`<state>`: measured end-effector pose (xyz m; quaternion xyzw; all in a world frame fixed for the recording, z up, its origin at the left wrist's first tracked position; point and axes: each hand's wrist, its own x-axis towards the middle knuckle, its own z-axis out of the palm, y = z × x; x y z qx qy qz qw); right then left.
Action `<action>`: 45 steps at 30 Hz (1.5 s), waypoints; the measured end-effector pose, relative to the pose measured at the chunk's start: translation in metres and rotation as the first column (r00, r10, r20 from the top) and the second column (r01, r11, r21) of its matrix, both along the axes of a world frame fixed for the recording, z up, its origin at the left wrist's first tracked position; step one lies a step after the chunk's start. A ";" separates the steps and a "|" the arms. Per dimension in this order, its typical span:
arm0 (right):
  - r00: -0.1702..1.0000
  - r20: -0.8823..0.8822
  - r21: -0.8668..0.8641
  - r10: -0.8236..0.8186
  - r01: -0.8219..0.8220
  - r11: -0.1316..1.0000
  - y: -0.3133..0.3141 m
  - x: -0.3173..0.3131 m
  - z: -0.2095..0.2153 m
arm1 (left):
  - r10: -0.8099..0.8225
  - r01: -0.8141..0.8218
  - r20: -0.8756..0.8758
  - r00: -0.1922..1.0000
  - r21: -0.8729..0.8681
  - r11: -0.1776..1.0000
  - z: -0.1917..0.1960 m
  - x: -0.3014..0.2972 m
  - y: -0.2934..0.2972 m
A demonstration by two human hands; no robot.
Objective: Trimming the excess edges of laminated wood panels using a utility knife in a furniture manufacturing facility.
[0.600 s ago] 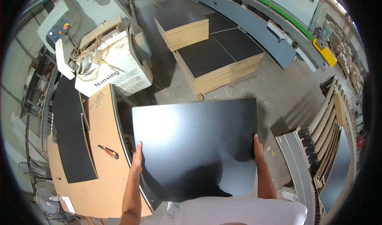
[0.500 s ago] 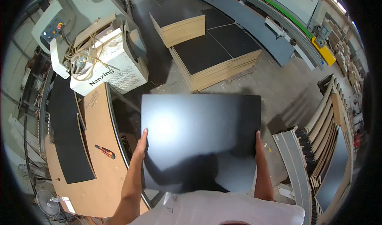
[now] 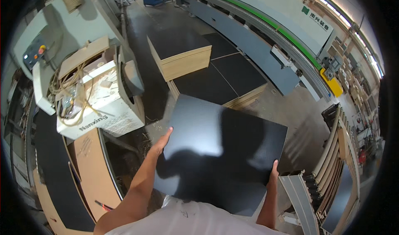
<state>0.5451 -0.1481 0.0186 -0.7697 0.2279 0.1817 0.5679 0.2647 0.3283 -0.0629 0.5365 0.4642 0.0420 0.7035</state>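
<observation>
Apparent step: carrying. Left hand [image 3: 162,142] and right hand [image 3: 274,172], partly closed, grip opposite edges of the black board [image 3: 224,156] between them; board stack [image 3: 203,84] ahead. Next move likely calls for even, two-handed support.

A brown worktop [image 3: 92,158] stands at near left, bearing a long black panel [image 3: 60,168] and, right of it, a red-and-black cutter [image 3: 104,206].
</observation>
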 end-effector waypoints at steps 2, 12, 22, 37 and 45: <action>0.999 0.041 0.014 -0.006 0.005 1.000 0.014 0.013 -0.003 | -0.092 0.092 0.011 0.996 -0.083 0.992 0.020 0.032 0.029; 0.997 -0.016 0.134 -0.074 0.075 0.988 0.140 0.082 -0.040 | -0.249 0.248 -0.074 0.966 -0.024 0.968 0.014 0.202 0.206; 0.994 -0.033 0.184 -0.104 0.108 0.977 0.263 0.172 -0.066 | -0.319 0.327 -0.274 0.907 -0.016 0.945 0.005 0.334 0.347; 0.982 -0.122 0.389 -0.143 0.179 0.904 0.594 0.248 -0.076 | -0.461 0.471 -0.254 0.850 -0.026 0.882 0.042 0.518 0.690; 0.963 -0.268 0.516 -0.039 0.178 0.838 0.833 0.280 -0.087 | -0.515 0.578 -0.308 0.800 0.166 0.799 0.057 0.607 0.888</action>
